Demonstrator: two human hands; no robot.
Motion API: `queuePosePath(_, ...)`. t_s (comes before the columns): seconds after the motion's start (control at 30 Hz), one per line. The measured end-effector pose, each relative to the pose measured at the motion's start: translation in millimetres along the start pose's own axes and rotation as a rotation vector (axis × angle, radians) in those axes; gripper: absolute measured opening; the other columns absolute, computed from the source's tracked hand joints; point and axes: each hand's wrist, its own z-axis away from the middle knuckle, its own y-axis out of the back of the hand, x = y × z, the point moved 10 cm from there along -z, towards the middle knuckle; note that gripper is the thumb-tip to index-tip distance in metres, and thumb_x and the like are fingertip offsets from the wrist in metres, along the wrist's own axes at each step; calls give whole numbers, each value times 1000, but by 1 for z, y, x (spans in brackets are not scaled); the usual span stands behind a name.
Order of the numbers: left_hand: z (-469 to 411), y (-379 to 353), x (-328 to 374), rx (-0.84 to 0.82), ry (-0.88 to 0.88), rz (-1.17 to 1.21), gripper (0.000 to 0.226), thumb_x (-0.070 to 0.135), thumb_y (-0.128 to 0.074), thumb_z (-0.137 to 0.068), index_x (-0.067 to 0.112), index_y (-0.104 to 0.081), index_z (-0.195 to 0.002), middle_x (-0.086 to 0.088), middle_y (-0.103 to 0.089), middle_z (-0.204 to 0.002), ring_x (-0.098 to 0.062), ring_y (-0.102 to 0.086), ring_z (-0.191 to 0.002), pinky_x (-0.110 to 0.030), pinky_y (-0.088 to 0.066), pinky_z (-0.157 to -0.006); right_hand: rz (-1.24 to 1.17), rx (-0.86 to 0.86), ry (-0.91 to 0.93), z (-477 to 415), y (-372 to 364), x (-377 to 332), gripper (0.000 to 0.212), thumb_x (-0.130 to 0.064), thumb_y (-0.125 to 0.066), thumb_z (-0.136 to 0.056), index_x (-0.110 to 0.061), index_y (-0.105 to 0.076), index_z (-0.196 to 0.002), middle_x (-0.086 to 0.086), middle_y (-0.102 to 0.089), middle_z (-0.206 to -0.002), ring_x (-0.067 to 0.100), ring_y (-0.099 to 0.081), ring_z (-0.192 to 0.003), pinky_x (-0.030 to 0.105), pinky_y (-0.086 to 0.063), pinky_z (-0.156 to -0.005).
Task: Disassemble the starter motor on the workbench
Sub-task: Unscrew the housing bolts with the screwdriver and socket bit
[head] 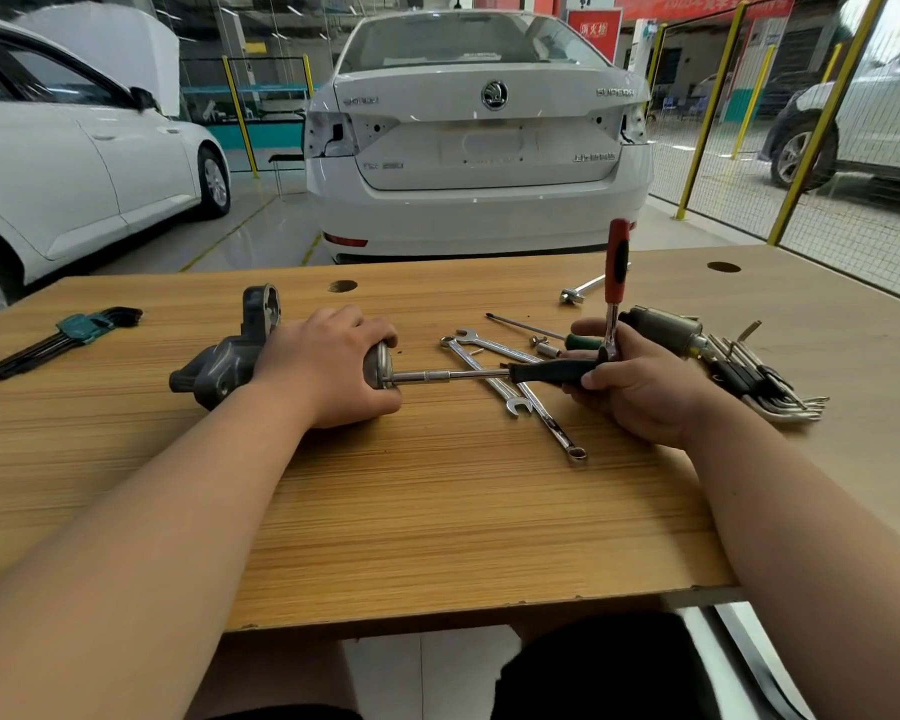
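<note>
The grey starter motor lies on its side on the wooden workbench. My left hand grips its body near the round end cap. A long socket driver with a steel shaft and black handle runs level into the end cap. My right hand holds that black handle, and a ratchet with a red and black grip stands upright from the same hand. A separate metal cylinder, the solenoid, lies just behind my right hand.
Two combination wrenches lie crossed under the driver. A green-handled screwdriver, a small socket and an extension bar lie behind. Hex key sets sit at the far left and right. A white car stands beyond the bench.
</note>
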Motion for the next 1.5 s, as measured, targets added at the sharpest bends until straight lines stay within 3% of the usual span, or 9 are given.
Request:
queuePosePath(0.23,-1,-2,0,0,-3,-15,68,76,-46,-65,48,-37,-126,10,-48,-123,-15,-45,-113,-34,-35,-75,-191,88,73,2,6,-8,15,-4,-51,-95,-10,-64,-97,14,-68,-104,31,-68,-106,43,-58,-84)
queuePosePath(0.4,-1,-4,-1,-10,-7,-11,76,87,-38,-63,47,-36,-128,10,-47,-128,-15,-44,-117,-37,-38,-81,-358,48,68,9,-2,-12,24,-8,-51,-94,-8,-64,-75,12,-71,-90,27,-70,-103,43,-58,-79)
queuePosePath(0.53,-1,-4,-2,-40,7,20,92,97,-16,-56,46,-38,-129,10,-45,-133,-17,-42,-122,-41,-39,-87,-288,85,30,9,-2,-9,22,-13,-49,-97,-8,-61,-80,15,-69,-104,29,-68,-108,45,-56,-83)
queuePosePath(0.67,0,-4,-1,-28,-1,27,93,96,-9,-58,45,-38,-130,9,-45,-134,-17,-42,-123,-41,-39,-88,-35,205,-43,10,5,-4,30,-34,-44,-103,-14,-64,-94,10,-76,-99,28,-73,-93,37,-56,-67)
queuePosePath(0.83,0,-4,0,-43,-18,9,94,94,-7,-57,44,-37,-131,9,-45,-133,-16,-41,-122,-39,-39,-89,16,222,-94,12,4,-2,37,-41,-37,-104,-14,-61,-110,14,-73,-103,31,-73,-74,33,-55,-55)
queuePosePath(1.0,1,-5,2,-38,-28,4,84,90,-17,-64,44,-37,-131,8,-44,-133,-16,-40,-123,-39,-37,-93,88,332,-98,12,15,-1,30,-39,-40,-103,-20,-60,-114,16,-64,-100,17,-53,-39,28,-44,-39)
queuePosePath(1.2,0,-6,1,-29,-19,7,79,89,-23,-66,45,-37,-131,8,-45,-132,-16,-40,-122,-39,-36,-94,60,455,-153,17,26,3,25,-39,-49,-99,-15,-52,-96,5,-46,-39,17,-40,-31,33,-38,-48)
queuePosePath(1.33,-2,-7,0,-30,-18,15,76,88,-30,-68,46,-36,-131,9,-45,-130,-15,-40,-121,-38,-36,-93,177,363,-112,12,17,-1,30,-44,-49,-99,-16,-59,-102,5,-66,-55,13,-46,-36,28,-42,-48)
queuePosePath(1.5,-4,-10,-1,-80,-31,18,79,86,-44,-64,47,-31,-131,10,-42,-128,-15,-40,-119,-38,-36,-93,292,258,-55,8,12,-6,29,-44,-49,-100,-19,-61,-108,1,-56,-55,14,-41,-40,29,-37,-44)
